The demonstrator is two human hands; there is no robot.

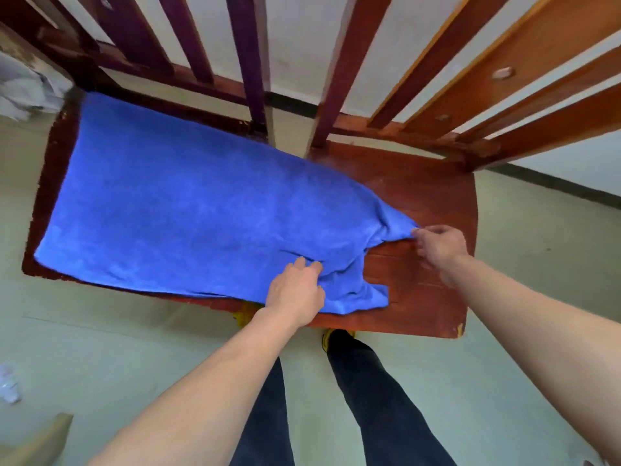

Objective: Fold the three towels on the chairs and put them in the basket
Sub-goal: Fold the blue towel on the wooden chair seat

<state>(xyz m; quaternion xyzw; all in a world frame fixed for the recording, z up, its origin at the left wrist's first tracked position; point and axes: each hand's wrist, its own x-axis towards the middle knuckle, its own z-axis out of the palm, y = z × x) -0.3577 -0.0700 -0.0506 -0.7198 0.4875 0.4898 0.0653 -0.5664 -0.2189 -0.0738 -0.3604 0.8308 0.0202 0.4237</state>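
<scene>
Pinched between my right hand's [438,245] thumb and fingers is the far right corner of the blue towel [188,213], pulled out to a point over the right chair [433,200] seat, while my left hand [297,290] has its fingers curled into the cloth close to the near edge, gathering a fold of it; I cannot tell whether the thumb is under the fabric. Taking things by size from there: two wooden chairs stand side by side with their slatted backs away from me, and together their seats serve as the surface for folding. The left chair [47,183] carries most of the towel, which covers its seat nearly to the left and near edges, and the rest of the cloth bridges the gap and runs onto the near left part of the right chair's seat. The towel lies mostly flat on the left but bunches and wrinkles toward my hands, so I judge the two holds are meant to tension or lift this end for the first fold. Holding a corner and an edge gives control of the short side. Only this one towel shows, and no basket is in view. A pale crumpled cloth [23,92] sits at the far left, and a small crumpled bit of litter [8,385] lies on the floor.
</scene>
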